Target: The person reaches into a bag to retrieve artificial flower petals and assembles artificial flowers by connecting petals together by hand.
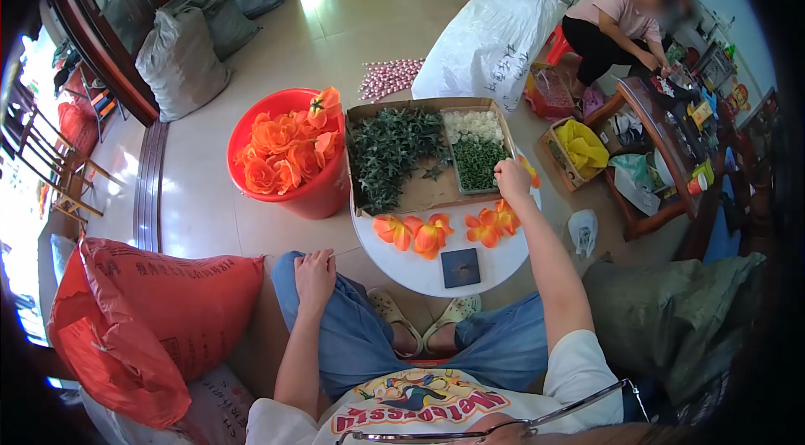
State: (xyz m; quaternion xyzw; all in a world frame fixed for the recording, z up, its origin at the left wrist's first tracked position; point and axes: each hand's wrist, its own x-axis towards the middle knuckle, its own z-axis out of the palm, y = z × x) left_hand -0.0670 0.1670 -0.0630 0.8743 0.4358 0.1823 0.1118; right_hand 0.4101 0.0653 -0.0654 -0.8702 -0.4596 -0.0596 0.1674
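Observation:
My left hand [316,277] lies on my left knee, its fingers stretched over the jeans, holding nothing. My right hand [512,179] reaches to the right edge of a clear plastic tray [478,191], its fingers drawn together; whatever they hold is hidden. Small green stem-like pieces [476,161] and white pieces [472,126] fill the tray. It sits inside a cardboard box [423,203] beside dark green artificial leaves [387,151]. Along the front of the white round table [390,265] lie orange petal pieces [429,235], more orange petals [493,224] and a dark square pad [460,267].
A red bucket [314,208] of orange artificial flowers [281,151] stands left of the table. A red sack [168,302] is at my left, a dark sack [671,311] at my right. Pink beads [391,79] and a white sack [482,46] lie beyond; another person [616,21] sits back right.

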